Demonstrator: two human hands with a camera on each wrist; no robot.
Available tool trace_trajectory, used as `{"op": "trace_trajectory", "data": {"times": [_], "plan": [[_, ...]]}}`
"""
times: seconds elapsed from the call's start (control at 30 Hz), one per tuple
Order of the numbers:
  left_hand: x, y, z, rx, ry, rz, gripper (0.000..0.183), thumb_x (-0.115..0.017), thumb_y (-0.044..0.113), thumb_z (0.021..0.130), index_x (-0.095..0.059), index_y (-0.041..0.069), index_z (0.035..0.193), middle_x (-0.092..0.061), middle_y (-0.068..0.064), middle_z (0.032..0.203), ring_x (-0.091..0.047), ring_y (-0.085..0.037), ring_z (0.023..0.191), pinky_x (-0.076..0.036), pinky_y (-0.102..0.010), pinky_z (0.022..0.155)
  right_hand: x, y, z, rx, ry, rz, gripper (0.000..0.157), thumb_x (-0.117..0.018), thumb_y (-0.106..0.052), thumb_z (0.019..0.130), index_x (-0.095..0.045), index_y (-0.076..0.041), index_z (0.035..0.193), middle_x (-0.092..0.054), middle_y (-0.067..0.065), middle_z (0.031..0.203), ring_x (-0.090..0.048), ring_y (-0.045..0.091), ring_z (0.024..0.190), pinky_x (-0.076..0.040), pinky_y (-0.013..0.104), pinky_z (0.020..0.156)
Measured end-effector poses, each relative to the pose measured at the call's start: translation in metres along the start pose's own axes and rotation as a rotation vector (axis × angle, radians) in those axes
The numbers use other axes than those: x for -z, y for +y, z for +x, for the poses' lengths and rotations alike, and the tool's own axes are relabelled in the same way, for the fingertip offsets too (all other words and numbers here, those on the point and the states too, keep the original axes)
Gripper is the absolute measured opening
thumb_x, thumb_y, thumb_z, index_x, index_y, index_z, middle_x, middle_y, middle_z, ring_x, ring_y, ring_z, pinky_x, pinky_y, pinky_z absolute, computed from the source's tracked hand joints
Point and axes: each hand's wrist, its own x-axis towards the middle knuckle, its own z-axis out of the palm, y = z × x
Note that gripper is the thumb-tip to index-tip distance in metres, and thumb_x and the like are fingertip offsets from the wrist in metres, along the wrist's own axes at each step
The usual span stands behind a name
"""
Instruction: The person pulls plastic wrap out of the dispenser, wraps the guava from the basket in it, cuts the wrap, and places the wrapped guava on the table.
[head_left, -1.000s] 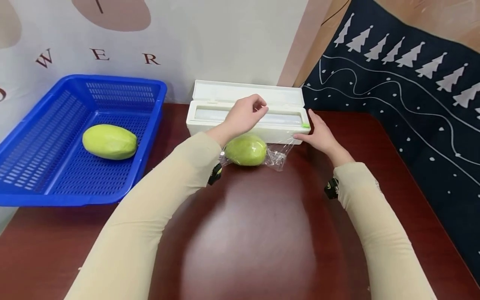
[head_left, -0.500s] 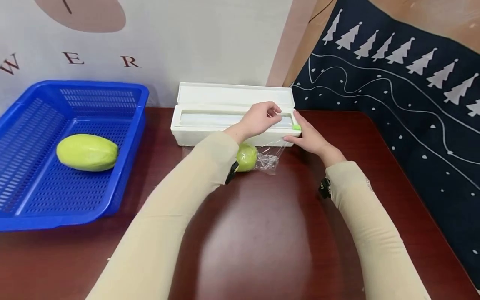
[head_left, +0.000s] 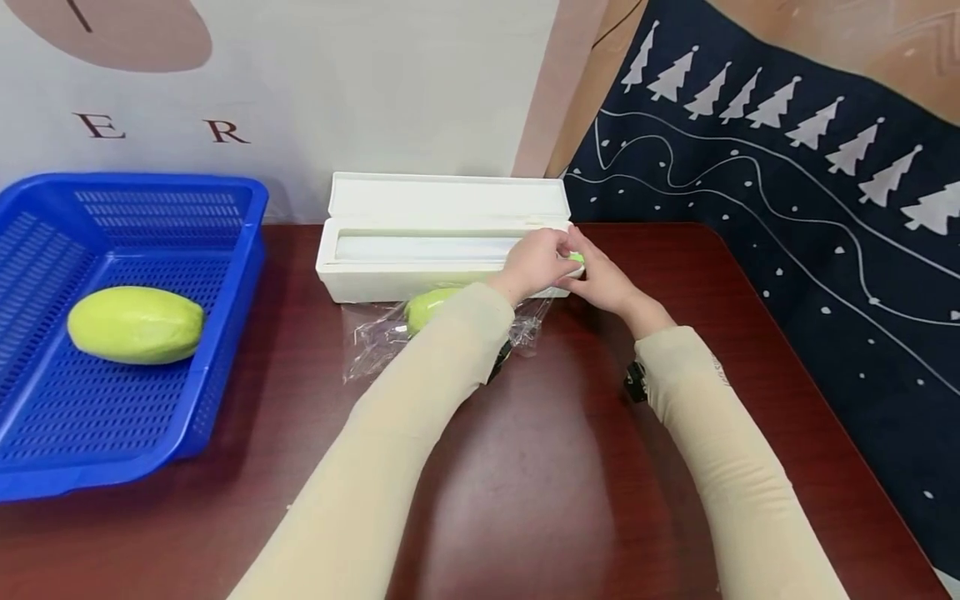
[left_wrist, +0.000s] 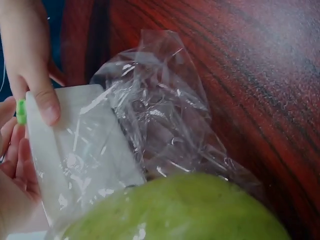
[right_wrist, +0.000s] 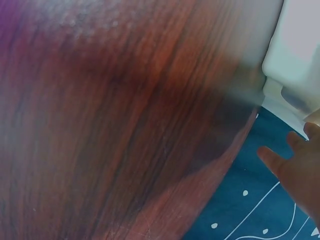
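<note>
A white cling film dispenser (head_left: 397, 284) stands at the back of the table with its lid raised. My left hand (head_left: 536, 263) reaches over to its right end and pinches the small green slider (left_wrist: 21, 112) there. Braced against that same end is my right hand (head_left: 609, 285), its thumb on the front face and its other fingers extended. An oblong green fruit (left_wrist: 185, 215), like a papaya, lies in front of the dispenser, partly hidden by my left sleeve in the head view. Crumpled clear film (left_wrist: 160, 107) wraps it and runs up to the dispenser.
To the left stands a blue plastic basket (head_left: 243, 250) with another oblong green fruit (head_left: 135, 325) inside. A pale wall hanging (head_left: 390, 83) rises behind the dispenser. Dark cloth with white trees (head_left: 750, 167) borders the right side of the reddish-brown table (head_left: 517, 500).
My left hand has moved right along the dispenser to the green slider beside my right hand. The head view has swung left, and my left sleeve now covers part of the wrapped fruit.
</note>
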Motion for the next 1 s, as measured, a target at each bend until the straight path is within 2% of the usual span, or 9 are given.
{"op": "trace_trajectory", "data": {"times": [0.1, 0.3, 0.57, 0.77, 1.0], "plan": [[-0.002, 0.003, 0.001, 0.042, 0.025, 0.024, 0.026, -0.061, 0.027, 0.089, -0.066, 0.014, 0.112, -0.067, 0.000, 0.110, -0.060, -0.012, 0.102, -0.047, -0.025, 0.088, 0.002, -0.002, 0.000, -0.013, -0.004, 0.002, 0.086, -0.062, -0.018, 0.089, -0.004, -0.003, 0.150, -0.006, 0.014, 0.158, -0.012, 0.030, 0.144, -0.014, 0.046, 0.117], [-0.002, 0.004, 0.002, 0.094, 0.031, 0.048, 0.020, -0.061, 0.024, 0.090, -0.067, 0.015, 0.107, -0.067, 0.002, 0.107, -0.060, -0.011, 0.100, -0.048, -0.025, 0.085, 0.003, -0.006, 0.000, -0.021, -0.011, -0.035, 0.086, -0.062, -0.022, 0.089, -0.004, -0.001, 0.150, -0.006, 0.017, 0.157, -0.011, 0.031, 0.144, -0.015, 0.045, 0.117], [0.005, -0.001, -0.002, 0.054, 0.036, 0.008, 0.017, -0.063, 0.020, 0.088, -0.069, 0.012, 0.103, -0.069, -0.001, 0.102, -0.061, -0.012, 0.097, -0.047, -0.024, 0.084, 0.001, -0.006, -0.001, -0.047, 0.008, -0.072, 0.090, -0.063, -0.031, 0.088, -0.003, -0.005, 0.150, -0.009, 0.016, 0.157, -0.016, 0.032, 0.143, -0.018, 0.046, 0.116], [0.003, -0.006, -0.004, 0.017, 0.031, -0.004, 0.015, -0.064, 0.019, 0.088, -0.069, 0.012, 0.100, -0.070, -0.002, 0.101, -0.062, -0.013, 0.097, -0.048, -0.026, 0.083, -0.002, -0.005, -0.003, -0.053, 0.001, -0.074, 0.090, -0.063, -0.031, 0.088, -0.003, -0.006, 0.150, -0.009, 0.016, 0.157, -0.016, 0.032, 0.143, -0.018, 0.047, 0.116], [0.002, -0.011, -0.004, -0.021, 0.064, -0.023, 0.014, -0.066, 0.017, 0.087, -0.069, 0.010, 0.099, -0.070, -0.003, 0.100, -0.062, -0.014, 0.097, -0.048, -0.026, 0.084, -0.001, -0.007, -0.005, -0.062, -0.008, -0.081, 0.091, -0.063, -0.033, 0.089, -0.002, -0.006, 0.151, -0.012, 0.017, 0.156, -0.020, 0.032, 0.142, -0.021, 0.047, 0.115]]}}
